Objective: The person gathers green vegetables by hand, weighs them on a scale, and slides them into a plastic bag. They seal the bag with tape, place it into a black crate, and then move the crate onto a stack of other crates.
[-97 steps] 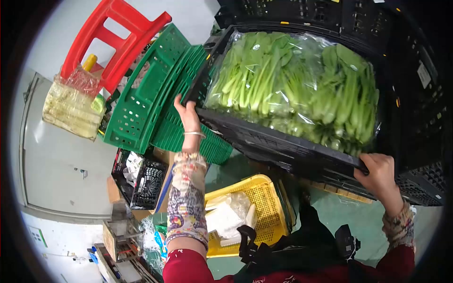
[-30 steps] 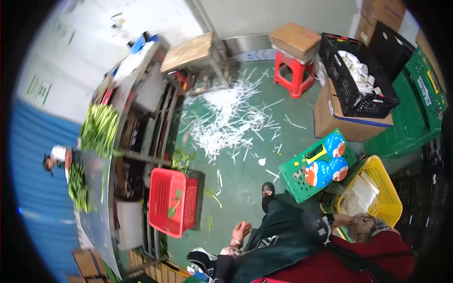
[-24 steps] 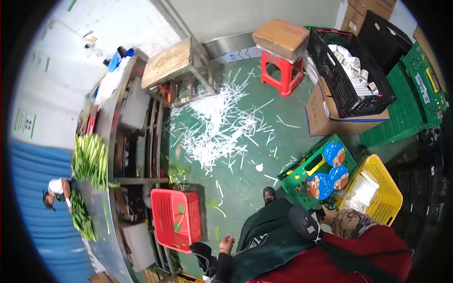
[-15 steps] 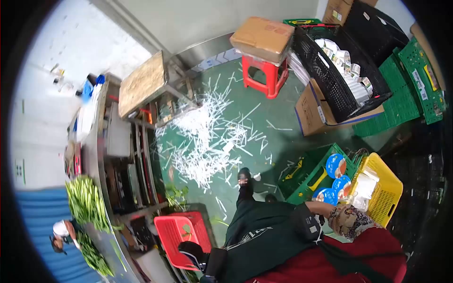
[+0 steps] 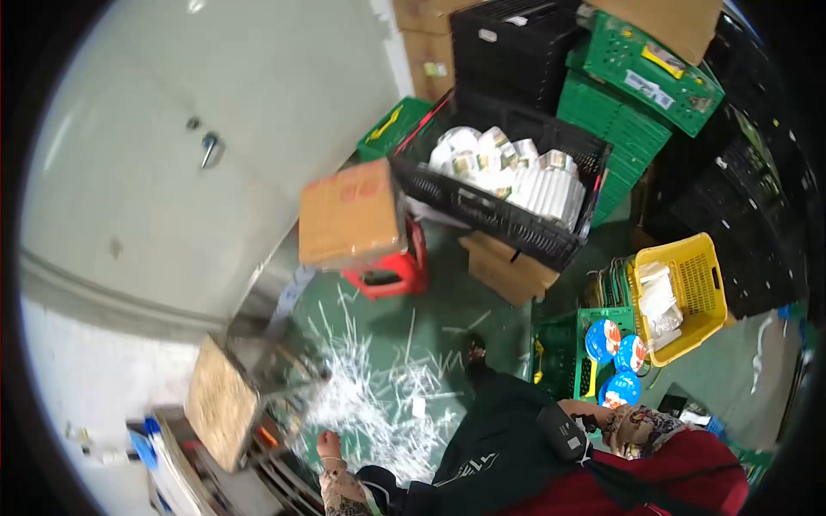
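My left hand (image 5: 329, 445) hangs low in front of me above the heap of white paper strips (image 5: 366, 404) on the green floor. Its fingers look curled in, and no object shows in them. At my hip is my right hand (image 5: 582, 411), mostly hidden behind a small black case (image 5: 564, 433) on a strap, so its fingers do not show. Beyond that hand stand several round tubs with blue lids (image 5: 631, 353), at the green crate (image 5: 588, 376).
A black crate (image 5: 490, 215) holds white labelled rolls. Left of it, a brown taped box (image 5: 353, 215) sits on a red stool (image 5: 404, 273). A yellow basket (image 5: 701, 297) stands right, green crates (image 5: 615, 125) behind. A wooden-topped stool (image 5: 219, 404) is at lower left.
My view has swung right, away from the bench with green vegetables, and the grey door now fills the upper left. My left hand has come into sight at the bottom.
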### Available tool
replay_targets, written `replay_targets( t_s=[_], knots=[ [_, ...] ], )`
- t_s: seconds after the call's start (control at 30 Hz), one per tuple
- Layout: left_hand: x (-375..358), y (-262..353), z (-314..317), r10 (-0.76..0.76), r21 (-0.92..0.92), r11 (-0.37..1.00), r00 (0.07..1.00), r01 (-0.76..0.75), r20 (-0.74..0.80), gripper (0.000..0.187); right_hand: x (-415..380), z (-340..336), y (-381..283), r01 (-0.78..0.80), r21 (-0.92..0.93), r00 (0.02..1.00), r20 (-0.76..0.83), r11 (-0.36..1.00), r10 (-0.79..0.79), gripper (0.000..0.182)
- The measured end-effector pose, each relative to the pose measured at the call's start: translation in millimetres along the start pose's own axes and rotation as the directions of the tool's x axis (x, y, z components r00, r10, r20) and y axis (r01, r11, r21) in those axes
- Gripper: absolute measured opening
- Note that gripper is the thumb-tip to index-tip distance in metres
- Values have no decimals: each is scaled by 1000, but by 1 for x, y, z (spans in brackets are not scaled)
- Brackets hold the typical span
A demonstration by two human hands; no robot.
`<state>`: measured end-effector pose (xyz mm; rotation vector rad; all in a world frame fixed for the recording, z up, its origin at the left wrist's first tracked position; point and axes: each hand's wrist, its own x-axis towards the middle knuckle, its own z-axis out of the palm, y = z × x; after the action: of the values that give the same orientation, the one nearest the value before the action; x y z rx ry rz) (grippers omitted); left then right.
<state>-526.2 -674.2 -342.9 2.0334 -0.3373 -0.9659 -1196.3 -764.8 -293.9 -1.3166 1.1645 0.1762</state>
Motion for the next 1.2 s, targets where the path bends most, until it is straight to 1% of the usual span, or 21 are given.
replay_targets(
  t_s=[0.07, 0.1, 0.13, 0.17, 0.2, 0.23, 0.27, 0.33, 0.37, 0.4, 0.47, 0.53, 0.57, 0.67, 0.73, 0.8, 0.83, 0.93, 1.0, 1.13, 1.2],
  knots=[
    [21, 77, 50, 69, -173, 983, 997, -62, 32, 14, 33, -1, 20, 215, 96, 970, -133, 972, -202, 61],
    [52, 74, 72, 333, -46, 943, 933, -330, 134, 13, 43, -23, 10, 395, 140, 902, -247, 908, -355, 60],
    [64, 84, 88, 326, -50, 945, 926, -322, 191, 16, 55, -35, 0, 564, 172, 800, -355, 807, -483, 59],
    [75, 96, 103, 317, -53, 948, 916, -314, 246, 19, 76, -58, -14, 327, -1, 943, -60, 945, -326, 53],
    [65, 114, 132, 62, -163, 987, 960, -17, 273, 27, 84, -90, -59, 153, -81, 987, 54, 985, -149, 50],
    [68, 118, 147, 94, -100, 993, 927, -62, 363, 28, 91, -122, -104, -1, -201, 986, 166, 980, 35, 47],
    [74, 126, 163, 122, -46, 992, 882, -113, 456, 29, 80, -155, -167, -109, -162, 980, 149, 981, 133, 48],
    [60, 169, 194, -113, 12, 993, 916, 117, 385, 32, 92, -215, -210, 102, -97, 992, -68, 990, -109, 30],
    [63, 186, 203, -142, 11, 989, 913, 149, 382, 32, 97, -240, -231, 137, 194, 980, -168, 971, -104, 31],
    [69, 203, 209, -176, 14, 983, 909, 184, 377, 33, 104, -265, -249, 191, 466, 963, -258, 864, -73, 32],
    [90, 230, 223, -184, 11, 980, 885, 199, 428, 24, 131, -321, -269, 380, 588, 905, -397, 714, -155, 35],
    [133, 252, 231, -210, -4, 970, 845, 244, 492, 23, 142, -361, -312, 437, 708, 842, -539, 555, 24, 29],
    [151, 264, 239, -227, -85, 948, 840, 306, 493, 21, 150, -381, -322, 504, 722, 813, -582, 473, 21, 29],
    [203, 303, 275, -182, 54, 982, 852, 179, 490, 19, 177, -445, -336, 664, 703, 722, -691, 256, 23, 26],
    [218, 338, 304, -52, 53, 998, 862, 30, 504, 22, 194, -487, -347, 745, 656, 659, -752, 120, 22, 24],
    [229, 369, 323, 22, 132, 984, 808, -123, 588, 22, 206, -530, -357, 808, 585, 570, -806, 64, 162, 22],
    [226, 388, 334, 3, 110, 990, 800, -87, 601, 22, 213, -554, -351, 819, 574, 571, -813, -3, 112, 23],
    [210, 430, 373, -37, 74, 997, 772, -14, 634, 22, 233, -630, -341, 880, 436, 473, -842, -190, 258, 36],
    [201, 439, 395, -70, 93, 996, 765, 13, 640, 23, 240, -673, -337, 917, 327, 391, -852, -228, 347, 44],
    [202, 434, 425, -186, 252, 968, 708, 12, 681, 30, 244, -739, -325, 923, 246, 369, -788, -296, 493, 54],
    [185, 459, 449, -209, 277, 961, 686, 12, 697, 31, 243, -764, -321, 881, 247, 439, -743, -403, 505, 56]
  ],
)
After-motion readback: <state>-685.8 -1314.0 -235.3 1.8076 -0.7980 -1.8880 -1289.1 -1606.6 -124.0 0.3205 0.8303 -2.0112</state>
